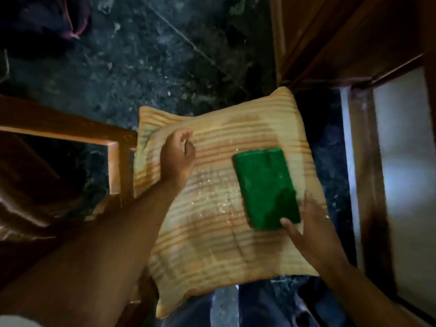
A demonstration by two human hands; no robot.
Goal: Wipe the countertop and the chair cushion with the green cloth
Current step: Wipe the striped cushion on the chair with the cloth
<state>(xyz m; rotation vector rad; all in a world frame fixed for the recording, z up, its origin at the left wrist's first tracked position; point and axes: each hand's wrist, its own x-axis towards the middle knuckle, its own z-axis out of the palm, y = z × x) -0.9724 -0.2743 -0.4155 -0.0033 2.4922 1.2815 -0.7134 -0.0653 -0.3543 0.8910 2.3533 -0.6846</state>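
The folded green cloth (265,188) lies flat on the right half of the striped chair cushion (212,232), its near corner pinched by the right hand (309,228), while the left hand (177,156), fingers curled, presses the cushion's far-left area.

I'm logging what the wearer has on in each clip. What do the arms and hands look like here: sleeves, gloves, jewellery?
Both forearms are bare, with no gloves. The left hand shows no jewellery. The right hand has what looks like a thin ring on one finger, though blur makes it uncertain. A pale edge at the lower left may be a short sleeve.
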